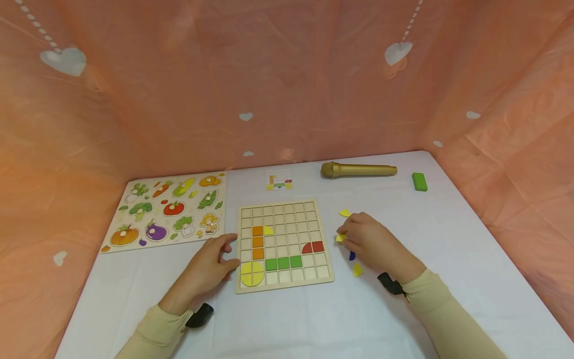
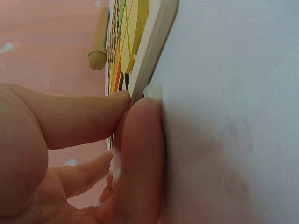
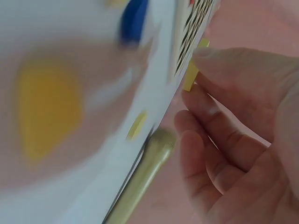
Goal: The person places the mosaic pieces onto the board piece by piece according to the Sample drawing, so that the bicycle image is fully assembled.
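Note:
A wooden grid board lies in front of the person. My left hand touches its left edge with thumb and fingers; the left wrist view shows the thumb at the rim. Clear of the board on its right side, my right hand pinches a yellow quarter-round piece between thumb and finger. Near that hand lie a blue piece, a yellow piece and another yellow piece. Set in the grid are orange squares, green squares, red pieces, a yellow circle and a single yellow quarter.
Behind the grid board lies a small pattern card. A vegetable puzzle board occupies the back left. At the back right are a gold microphone and a green block. Pink curtains surround the white table.

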A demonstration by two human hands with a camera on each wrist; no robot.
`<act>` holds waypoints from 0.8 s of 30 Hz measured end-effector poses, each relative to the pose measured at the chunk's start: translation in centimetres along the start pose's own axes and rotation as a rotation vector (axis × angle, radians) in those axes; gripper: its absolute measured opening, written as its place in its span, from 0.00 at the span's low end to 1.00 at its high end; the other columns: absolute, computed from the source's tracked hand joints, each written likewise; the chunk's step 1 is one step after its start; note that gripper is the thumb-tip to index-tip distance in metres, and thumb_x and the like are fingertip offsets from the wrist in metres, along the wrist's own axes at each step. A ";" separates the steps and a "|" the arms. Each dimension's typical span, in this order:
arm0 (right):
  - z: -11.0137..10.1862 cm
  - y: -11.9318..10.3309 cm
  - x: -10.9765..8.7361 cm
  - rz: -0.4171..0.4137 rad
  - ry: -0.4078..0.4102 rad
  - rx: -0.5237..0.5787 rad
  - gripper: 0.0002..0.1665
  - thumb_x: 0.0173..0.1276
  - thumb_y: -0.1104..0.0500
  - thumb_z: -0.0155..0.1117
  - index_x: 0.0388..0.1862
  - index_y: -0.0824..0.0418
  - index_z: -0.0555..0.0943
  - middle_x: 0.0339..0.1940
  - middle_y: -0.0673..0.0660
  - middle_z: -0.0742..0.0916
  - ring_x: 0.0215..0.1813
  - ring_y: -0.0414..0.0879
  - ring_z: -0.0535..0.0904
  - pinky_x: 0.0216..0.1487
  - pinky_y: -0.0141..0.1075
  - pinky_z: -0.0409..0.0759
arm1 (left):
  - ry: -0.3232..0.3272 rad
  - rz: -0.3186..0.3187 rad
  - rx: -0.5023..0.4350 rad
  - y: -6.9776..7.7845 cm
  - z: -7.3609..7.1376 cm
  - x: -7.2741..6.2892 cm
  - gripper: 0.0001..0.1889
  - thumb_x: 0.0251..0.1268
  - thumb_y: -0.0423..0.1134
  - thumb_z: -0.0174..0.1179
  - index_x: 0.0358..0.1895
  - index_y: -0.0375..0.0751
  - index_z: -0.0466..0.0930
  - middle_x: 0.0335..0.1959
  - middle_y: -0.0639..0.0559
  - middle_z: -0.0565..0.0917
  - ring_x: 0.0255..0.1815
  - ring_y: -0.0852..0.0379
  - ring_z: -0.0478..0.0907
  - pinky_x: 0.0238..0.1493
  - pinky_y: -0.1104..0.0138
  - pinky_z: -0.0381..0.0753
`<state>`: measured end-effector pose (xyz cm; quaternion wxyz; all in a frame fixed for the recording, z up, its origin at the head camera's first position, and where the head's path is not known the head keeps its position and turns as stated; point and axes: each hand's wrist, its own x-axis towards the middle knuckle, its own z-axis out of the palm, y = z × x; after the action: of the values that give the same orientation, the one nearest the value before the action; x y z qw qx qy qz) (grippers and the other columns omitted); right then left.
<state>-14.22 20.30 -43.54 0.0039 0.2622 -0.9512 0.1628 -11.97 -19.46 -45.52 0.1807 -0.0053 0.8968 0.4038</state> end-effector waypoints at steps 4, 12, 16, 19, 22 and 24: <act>0.9 -2.1 0.2 -0.050 -0.001 0.023 0.06 0.67 0.64 0.78 0.43 0.60 0.93 0.46 0.49 0.88 0.54 0.45 0.83 0.56 0.40 0.88 | -0.002 0.003 -0.001 0.1 -0.1 0.0 0.35 0.73 0.34 0.70 0.80 0.41 0.69 0.56 0.41 0.75 0.28 0.54 0.79 0.29 0.67 0.82; 2.8 -4.6 0.6 -0.140 -0.049 0.075 0.12 0.66 0.63 0.80 0.49 0.57 0.92 0.42 0.47 0.85 0.48 0.41 0.79 0.45 0.31 0.83 | -0.001 0.008 0.000 0.2 -0.2 -0.1 0.35 0.73 0.34 0.70 0.80 0.40 0.68 0.55 0.41 0.75 0.29 0.54 0.78 0.29 0.67 0.83; 3.1 -5.3 0.9 -0.162 -0.046 0.084 0.12 0.66 0.62 0.80 0.49 0.57 0.92 0.42 0.47 0.86 0.47 0.41 0.78 0.44 0.29 0.82 | 0.001 0.011 0.004 0.2 -0.1 -0.1 0.35 0.73 0.34 0.70 0.80 0.39 0.69 0.55 0.41 0.75 0.29 0.54 0.78 0.30 0.67 0.83; 3.2 -5.7 1.1 -0.170 -0.034 0.080 0.13 0.66 0.63 0.81 0.49 0.56 0.91 0.43 0.47 0.86 0.46 0.41 0.78 0.44 0.29 0.83 | 0.001 0.009 0.006 0.2 -0.1 -0.1 0.35 0.73 0.34 0.70 0.80 0.40 0.68 0.55 0.41 0.75 0.29 0.54 0.78 0.30 0.68 0.83; 3.2 -5.9 1.1 -0.177 -0.029 0.074 0.12 0.66 0.63 0.81 0.48 0.56 0.91 0.43 0.47 0.86 0.48 0.42 0.79 0.46 0.30 0.84 | 0.001 0.008 0.004 0.1 0.0 0.0 0.36 0.73 0.34 0.70 0.81 0.40 0.68 0.55 0.41 0.75 0.28 0.54 0.78 0.30 0.68 0.83; 3.3 -5.9 1.2 -0.180 -0.029 0.069 0.12 0.66 0.63 0.81 0.47 0.55 0.91 0.44 0.47 0.86 0.49 0.42 0.80 0.47 0.31 0.85 | 0.002 0.010 0.004 0.1 0.0 0.0 0.35 0.73 0.34 0.70 0.81 0.40 0.68 0.55 0.41 0.75 0.29 0.54 0.78 0.30 0.68 0.83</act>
<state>-12.00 13.90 -44.73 -0.0044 0.3490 -0.9176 0.1905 -11.99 -19.43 -45.45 0.1776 -0.0008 0.8978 0.4029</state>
